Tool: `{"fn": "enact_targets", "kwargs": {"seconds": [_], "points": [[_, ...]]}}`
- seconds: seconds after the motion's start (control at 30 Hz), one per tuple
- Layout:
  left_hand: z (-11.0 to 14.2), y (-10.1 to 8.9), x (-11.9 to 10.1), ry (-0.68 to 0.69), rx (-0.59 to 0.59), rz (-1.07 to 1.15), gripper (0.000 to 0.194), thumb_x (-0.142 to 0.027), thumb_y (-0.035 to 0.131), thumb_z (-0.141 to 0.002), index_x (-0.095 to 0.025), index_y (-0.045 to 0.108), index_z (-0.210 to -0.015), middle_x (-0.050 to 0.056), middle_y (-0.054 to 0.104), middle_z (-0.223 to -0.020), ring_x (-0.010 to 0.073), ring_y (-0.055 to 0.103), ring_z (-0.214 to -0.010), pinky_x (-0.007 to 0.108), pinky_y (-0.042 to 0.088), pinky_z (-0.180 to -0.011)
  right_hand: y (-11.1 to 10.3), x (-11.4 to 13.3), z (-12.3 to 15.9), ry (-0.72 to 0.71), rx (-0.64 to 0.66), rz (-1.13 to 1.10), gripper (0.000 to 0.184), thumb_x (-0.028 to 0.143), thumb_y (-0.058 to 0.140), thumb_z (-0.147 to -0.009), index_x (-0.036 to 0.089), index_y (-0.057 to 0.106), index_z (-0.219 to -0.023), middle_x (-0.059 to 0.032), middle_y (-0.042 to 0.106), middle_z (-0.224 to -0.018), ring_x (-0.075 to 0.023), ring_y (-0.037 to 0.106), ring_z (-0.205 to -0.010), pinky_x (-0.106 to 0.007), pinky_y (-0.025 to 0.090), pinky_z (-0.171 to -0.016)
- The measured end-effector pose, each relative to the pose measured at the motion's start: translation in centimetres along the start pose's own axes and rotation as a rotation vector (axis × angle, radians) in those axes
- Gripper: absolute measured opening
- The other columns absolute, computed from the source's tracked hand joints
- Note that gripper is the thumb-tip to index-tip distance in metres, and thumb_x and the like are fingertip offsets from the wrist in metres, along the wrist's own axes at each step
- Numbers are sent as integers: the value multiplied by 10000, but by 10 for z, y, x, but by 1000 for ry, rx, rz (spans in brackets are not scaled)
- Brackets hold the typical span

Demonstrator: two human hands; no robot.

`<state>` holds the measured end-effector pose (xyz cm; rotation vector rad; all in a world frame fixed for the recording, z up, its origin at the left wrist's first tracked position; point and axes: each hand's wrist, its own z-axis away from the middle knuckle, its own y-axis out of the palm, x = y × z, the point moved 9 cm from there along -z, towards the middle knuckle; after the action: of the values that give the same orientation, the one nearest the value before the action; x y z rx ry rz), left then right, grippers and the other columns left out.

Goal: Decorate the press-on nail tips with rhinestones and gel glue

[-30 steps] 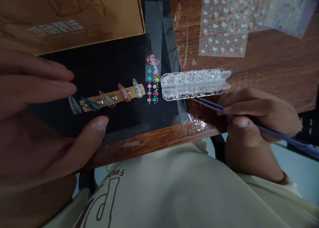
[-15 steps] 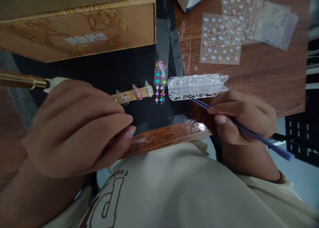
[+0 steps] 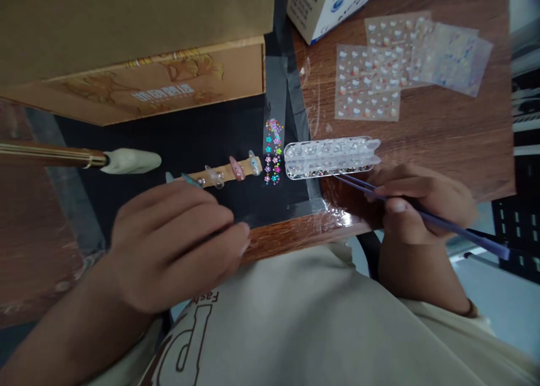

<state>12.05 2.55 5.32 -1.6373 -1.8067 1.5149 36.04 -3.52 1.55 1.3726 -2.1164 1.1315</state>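
"Head view: start closest."

"See a pale shirt [image 3: 295,307] at six o'clock, then a left hand [image 3: 181,245] at eight. Curled closed, thumb against the fingers; cannot tell of anything pinched inside."

"And at three?"

"Right hand [image 3: 426,200], gripping purple tweezers [image 3: 459,233] between thumb and fingers. Aimed tips-first toward ten, at the near row of a clear gem case [image 3: 333,156] at half past two; cannot tell of contact with the gems."

"Just beyond the left hand?"

"At nine, a tan strip [image 3: 225,175] bearing five nail tips [image 3: 237,168], partly hidden by the knuckles, over a black mat [image 3: 274,206]."

"Between strip and case?"

"Colourful flower gems [image 3: 268,160], in two columns near the dial's centre."

"Farther out?"

"At nine, a pale-tipped tool [image 3: 130,161] with a brown and gold handle. At ten, a tan box [image 3: 189,88]. At two, overlapping sticker sheets [image 3: 367,93], flat on a wooden table [image 3: 455,149]. At one, farthest, a white carton [image 3: 333,9]."
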Motion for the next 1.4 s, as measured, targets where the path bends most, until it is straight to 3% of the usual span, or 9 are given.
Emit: {"fn": "enact_targets", "kwargs": {"seconds": [0.03, 0.1, 0.2, 0.37, 0.53, 0.67, 1.17, 1.4], "points": [[-1, 4, -9, 126, 18, -78, 164, -205, 754, -748, -246, 654, -871, -30, 680, -762, 159, 605, -710, 357, 530, -644, -2, -1, 1, -7, -6, -6, 170, 139, 607, -828, 187, 694, -967, -27, 633, -717, -158, 622, -622, -304, 531, -532], [-7, 10, -13, 199, 61, -191, 219, -219, 723, -780, -224, 631, -980, 19, 710, -890, 213, 641, -832, 413, 535, -714, 0, -5, 1, 4, 9, -9, 154, 142, 612, -828, 187, 689, -953, -29, 637, -723, -153, 614, -623, -294, 513, -522], [-26, 16, -4, 2, 154, -250, 269, -268, 653, -837, -222, 604, -1097, 57, 709, -1041, 270, 651, -963, 467, 526, -800, 3, -6, -1, 27, 34, -17, 118, 143, 624, -829, 182, 667, -932, -27, 641, -753, -140, 607, -635, -276, 492, -536], [-62, 39, -13, -203, 286, -207, 243, -293, 573, -871, -232, 618, -1102, 51, 673, -1116, 310, 617, -1074, 527, 503, -917, 7, -3, -3, 42, 70, 12, 80, 149, 614, -848, 184, 643, -915, -23, 626, -765, -127, 591, -655, -264, 471, -571], [-80, 72, -7, -229, 351, -204, 247, -278, 571, -846, -211, 658, -1067, 88, 675, -1134, 350, 587, -1108, 551, 482, -918, 10, 0, -7, 26, 84, 31, 47, 175, 607, -866, 203, 629, -897, -10, 621, -756, -127, 588, -656, -269, 475, -588], [-81, 86, 6, -236, 404, -204, 207, -264, 582, -847, -212, 680, -1022, 78, 688, -1105, 350, 592, -1091, 558, 465, -920, 17, 0, -10, 20, 148, 42, 33, 182, 606, -871, 188, 621, -899, -17, 615, -765, -123, 583, -668, -262, 476, -599], [-79, 89, 13, -257, 425, -176, 182, -245, 519, -924, -193, 651, -1038, 63, 687, -1040, 299, 627, -1032, 490, 468, -878, 40, 13, -20, -11, 384, 286, 44, 157, 556, -907, 175, 578, -941, -30, 606, -798, -133, 589, -697, -259, 473, -597], [-79, 86, 9, -235, 383, -160, 183, -198, 466, -933, -204, 638, -995, 46, 688, -1014, 275, 623, -999, 470, 452, -861, 40, 17, -22, -68, 398, 373, 32, 158, 554, -908, 172, 581, -899, -24, 617, -760, -129, 566, -653, -257, 432, -570]]}}
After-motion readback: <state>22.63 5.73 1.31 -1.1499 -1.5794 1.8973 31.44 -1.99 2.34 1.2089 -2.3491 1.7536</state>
